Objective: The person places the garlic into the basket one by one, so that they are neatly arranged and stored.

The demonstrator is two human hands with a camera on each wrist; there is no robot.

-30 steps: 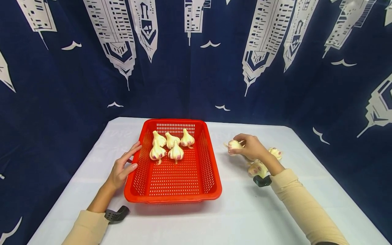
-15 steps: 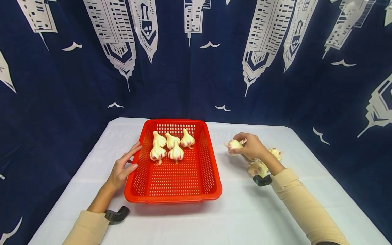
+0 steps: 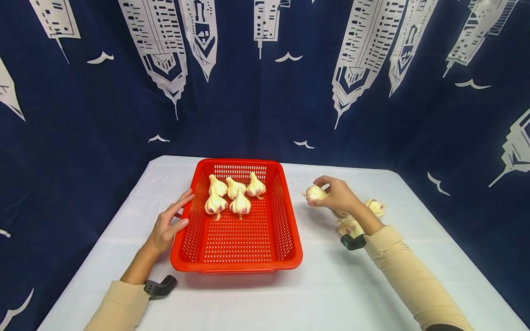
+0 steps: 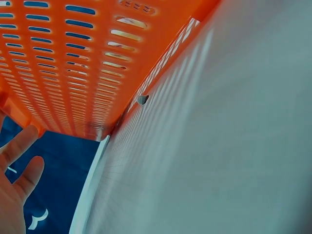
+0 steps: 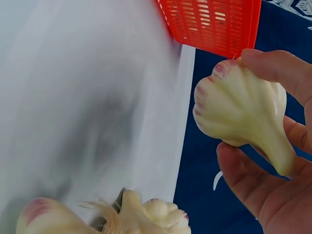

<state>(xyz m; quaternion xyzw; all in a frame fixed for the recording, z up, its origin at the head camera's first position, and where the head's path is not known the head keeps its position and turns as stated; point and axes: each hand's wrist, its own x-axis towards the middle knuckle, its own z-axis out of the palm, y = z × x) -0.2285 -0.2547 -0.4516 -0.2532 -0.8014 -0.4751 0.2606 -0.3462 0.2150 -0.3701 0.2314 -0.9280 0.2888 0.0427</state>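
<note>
A garlic bulb (image 3: 315,193) is gripped between the thumb and fingers of my right hand (image 3: 336,195), to the right of the red basket (image 3: 236,266). In the right wrist view this bulb (image 5: 239,102) is held above the table, its purple-streaked cloves away from the palm and its stem toward it. My left hand (image 3: 163,230) rests its extended fingers on the basket's left rim, the thumb spread apart from them. Inside the basket, several garlic bulbs (image 3: 240,203) cluster in the back left part. More loose bulbs (image 3: 351,226) lie under and behind my right forearm, partly hidden.
A white cloth-covered table (image 3: 314,294) carries everything. One loose garlic bulb (image 3: 375,208) lies just beyond the right forearm. Behind the table hangs a dark blue curtain (image 3: 256,105) with white building prints.
The garlic bulb in my right hand has turned slightly, and its stem end no longer shows past the fingers. My left hand stays on the rim. The head view has shifted a little.
</note>
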